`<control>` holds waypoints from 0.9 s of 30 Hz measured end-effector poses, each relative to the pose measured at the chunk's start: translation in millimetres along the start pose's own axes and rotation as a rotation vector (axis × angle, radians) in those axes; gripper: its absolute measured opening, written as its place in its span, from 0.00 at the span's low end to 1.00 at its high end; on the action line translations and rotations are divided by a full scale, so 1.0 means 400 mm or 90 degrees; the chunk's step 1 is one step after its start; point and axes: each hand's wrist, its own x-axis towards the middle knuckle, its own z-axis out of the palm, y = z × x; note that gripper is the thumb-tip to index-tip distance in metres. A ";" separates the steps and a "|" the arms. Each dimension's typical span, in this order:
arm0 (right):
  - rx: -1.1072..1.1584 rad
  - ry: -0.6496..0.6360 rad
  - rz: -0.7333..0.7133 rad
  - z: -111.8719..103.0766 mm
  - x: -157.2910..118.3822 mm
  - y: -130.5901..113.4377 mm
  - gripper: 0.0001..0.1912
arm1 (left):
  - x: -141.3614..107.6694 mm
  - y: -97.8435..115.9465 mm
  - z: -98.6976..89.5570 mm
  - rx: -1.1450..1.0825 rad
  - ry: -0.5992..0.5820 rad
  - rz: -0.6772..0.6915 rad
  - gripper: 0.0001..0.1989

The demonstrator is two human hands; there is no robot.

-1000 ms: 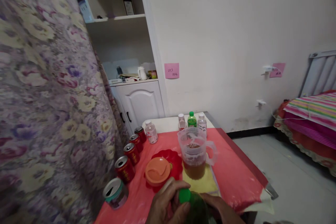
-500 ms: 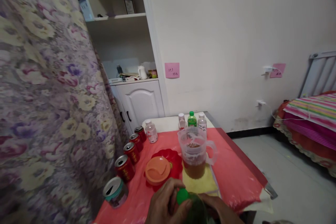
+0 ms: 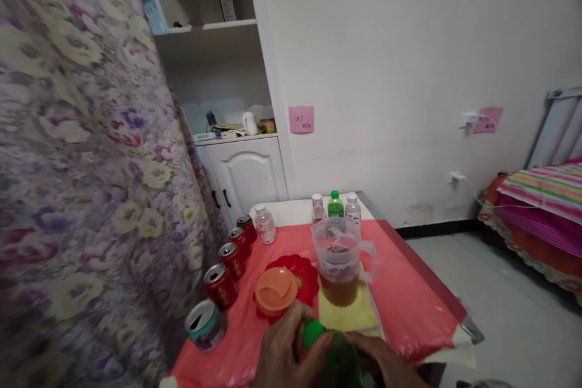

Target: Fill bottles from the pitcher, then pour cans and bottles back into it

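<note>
At the bottom of the head view, my left hand [image 3: 286, 345] is closed on the green cap of a dark green bottle [image 3: 341, 361]. My right hand [image 3: 384, 359] wraps round the body of the same bottle from the right; its lower part is cut off by the frame. Beyond the hands, a clear plastic jug [image 3: 339, 264] with brown liquid stands on a yellow cloth [image 3: 348, 318]. Left of the jug, an orange lidded bowl [image 3: 276, 291] sits on a red scalloped plate [image 3: 309, 276].
Several red cans [image 3: 220, 286] and a silver-teal can [image 3: 205, 325] line the table's left edge, near a clear bottle [image 3: 265, 225]. Behind the jug stand a green-capped bottle [image 3: 335, 205] and two white-capped bottles [image 3: 353, 211]. A floral curtain [image 3: 104, 194] hangs at left.
The view has shifted slightly, so the scene sits a little further right and higher. Both hands keep hold of the bottle, its cap tilted a little more.
</note>
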 end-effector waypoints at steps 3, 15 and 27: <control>-0.009 0.006 0.021 -0.003 -0.003 -0.005 0.40 | 0.004 -0.007 -0.007 -0.075 0.035 -0.028 0.18; -0.097 0.109 0.084 -0.066 -0.057 0.222 0.57 | 0.023 -0.276 -0.073 -0.395 0.212 -0.198 0.26; -0.021 0.285 -0.008 -0.084 -0.092 0.136 0.45 | 0.008 -0.503 -0.023 -0.431 0.334 -0.240 0.26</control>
